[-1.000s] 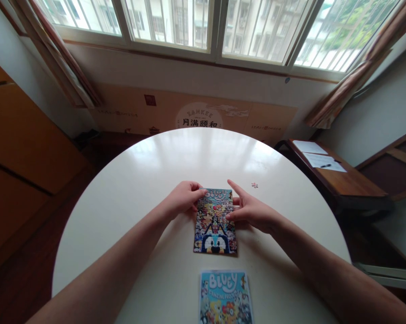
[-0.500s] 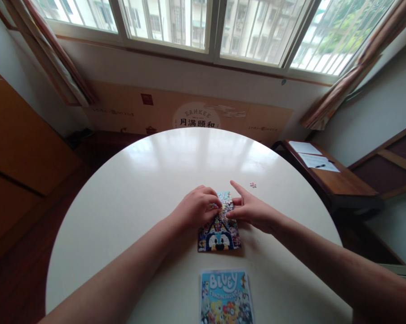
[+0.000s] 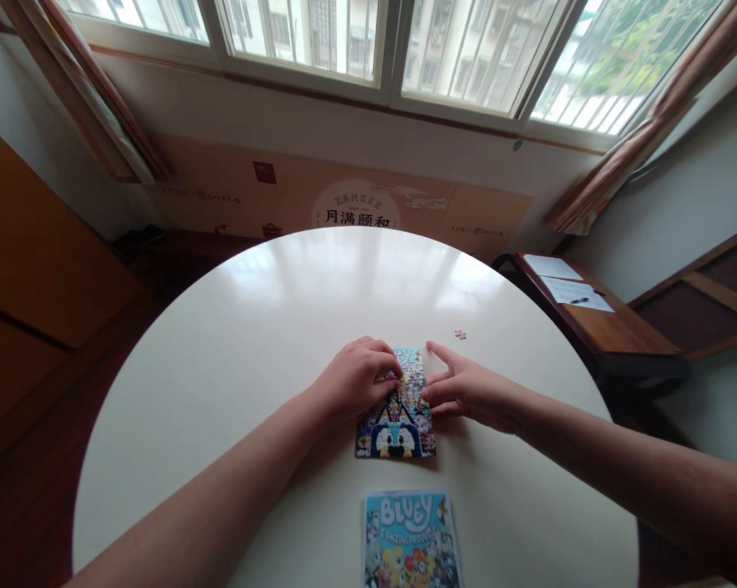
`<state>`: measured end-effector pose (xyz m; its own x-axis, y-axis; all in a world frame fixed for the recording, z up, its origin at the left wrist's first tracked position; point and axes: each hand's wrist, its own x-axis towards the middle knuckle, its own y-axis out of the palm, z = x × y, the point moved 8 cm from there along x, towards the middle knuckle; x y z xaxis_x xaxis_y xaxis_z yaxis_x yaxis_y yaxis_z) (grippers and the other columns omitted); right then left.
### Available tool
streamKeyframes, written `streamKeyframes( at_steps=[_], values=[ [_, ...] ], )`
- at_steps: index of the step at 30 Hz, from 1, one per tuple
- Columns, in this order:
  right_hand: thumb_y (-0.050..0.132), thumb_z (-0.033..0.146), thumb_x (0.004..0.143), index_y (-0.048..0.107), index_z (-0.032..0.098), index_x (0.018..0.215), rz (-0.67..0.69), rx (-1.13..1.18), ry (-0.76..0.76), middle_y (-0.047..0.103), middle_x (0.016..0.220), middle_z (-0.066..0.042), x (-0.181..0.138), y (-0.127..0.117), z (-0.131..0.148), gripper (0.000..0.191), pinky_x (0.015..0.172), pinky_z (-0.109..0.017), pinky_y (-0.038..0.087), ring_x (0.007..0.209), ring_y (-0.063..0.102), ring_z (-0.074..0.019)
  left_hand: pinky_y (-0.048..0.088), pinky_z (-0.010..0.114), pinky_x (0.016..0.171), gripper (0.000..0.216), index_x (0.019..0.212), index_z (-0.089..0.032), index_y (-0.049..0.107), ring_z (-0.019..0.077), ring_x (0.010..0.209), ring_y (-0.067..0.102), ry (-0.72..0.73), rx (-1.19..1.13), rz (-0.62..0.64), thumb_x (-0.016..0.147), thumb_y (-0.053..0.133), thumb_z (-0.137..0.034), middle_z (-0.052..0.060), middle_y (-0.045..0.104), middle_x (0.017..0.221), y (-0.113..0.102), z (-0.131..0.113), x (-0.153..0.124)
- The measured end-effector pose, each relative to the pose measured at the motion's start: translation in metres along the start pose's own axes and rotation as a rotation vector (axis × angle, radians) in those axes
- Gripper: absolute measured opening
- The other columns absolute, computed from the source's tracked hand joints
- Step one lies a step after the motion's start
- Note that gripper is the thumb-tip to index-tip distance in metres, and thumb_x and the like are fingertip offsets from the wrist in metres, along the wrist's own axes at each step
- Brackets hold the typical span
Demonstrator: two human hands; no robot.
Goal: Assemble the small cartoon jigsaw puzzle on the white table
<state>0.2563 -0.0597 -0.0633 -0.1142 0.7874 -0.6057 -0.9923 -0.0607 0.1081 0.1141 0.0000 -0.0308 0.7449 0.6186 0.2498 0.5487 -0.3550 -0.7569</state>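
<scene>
A jigsaw puzzle [image 3: 397,437] with a blue cartoon dog at its near end lies flat on the white round table [image 3: 233,359]. My left hand [image 3: 361,376] rests over its left side, thumb and fingers curled together in a pinch. Whatever those fingertips hold is hidden or too small to name. At the puzzle's right edge, my right hand [image 3: 466,388] is open with its fingers apart, the fingertips beside or touching the edge. Past that hand, a loose puzzle piece [image 3: 460,335] lies apart on the table.
Nearer to me lies a picture sheet [image 3: 410,539] marked "Bluey", cut off by the bottom of the view. To the right stands a wooden side table [image 3: 619,327] with papers [image 3: 576,294] and a dark pen on it. Windows [image 3: 466,57] are beyond the table.
My right hand has drawn back slightly to the right, from over the puzzle to its edge. My left hand stays in nearly the same place. The view has shifted a little.
</scene>
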Motion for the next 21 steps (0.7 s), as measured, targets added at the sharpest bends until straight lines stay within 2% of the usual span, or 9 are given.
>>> streamKeyframes(
  at_steps=[5,14,21],
  values=[
    [0.079,0.007,0.071,-0.008,0.020,0.162,-0.046,-0.007,-0.043,0.073,0.094,-0.010,-0.0011,0.0048,-0.0032,0.127,0.075,-0.038,0.062,0.089,0.073,-0.0269,0.050,0.042,0.093,0.010,0.086,-0.025,0.077,0.0244,0.098,0.062,0.003,-0.019,-0.014,0.081,0.069,-0.020,0.006,0.073,0.101,-0.0005,0.0000,0.0000],
    [0.080,0.011,0.071,0.002,0.026,0.163,-0.115,-0.013,-0.126,0.068,0.086,-0.002,0.0033,0.0061,-0.0067,0.121,0.062,-0.032,0.058,0.079,0.070,-0.0228,0.050,0.042,0.095,0.007,0.082,-0.024,0.077,0.0241,0.099,0.064,0.000,-0.078,-0.018,0.079,0.072,-0.020,0.006,0.074,0.100,-0.0038,0.0002,0.0004],
    [0.077,0.007,0.071,0.007,0.022,0.162,-0.130,0.011,-0.077,0.070,0.093,-0.006,0.0001,0.0068,-0.0055,0.116,0.067,-0.033,0.059,0.084,0.070,-0.0233,0.049,0.044,0.097,0.005,0.078,-0.025,0.078,0.0247,0.101,0.064,0.010,-0.102,0.007,0.077,0.075,-0.021,0.005,0.074,0.102,-0.0036,-0.0009,0.0013]
  ],
)
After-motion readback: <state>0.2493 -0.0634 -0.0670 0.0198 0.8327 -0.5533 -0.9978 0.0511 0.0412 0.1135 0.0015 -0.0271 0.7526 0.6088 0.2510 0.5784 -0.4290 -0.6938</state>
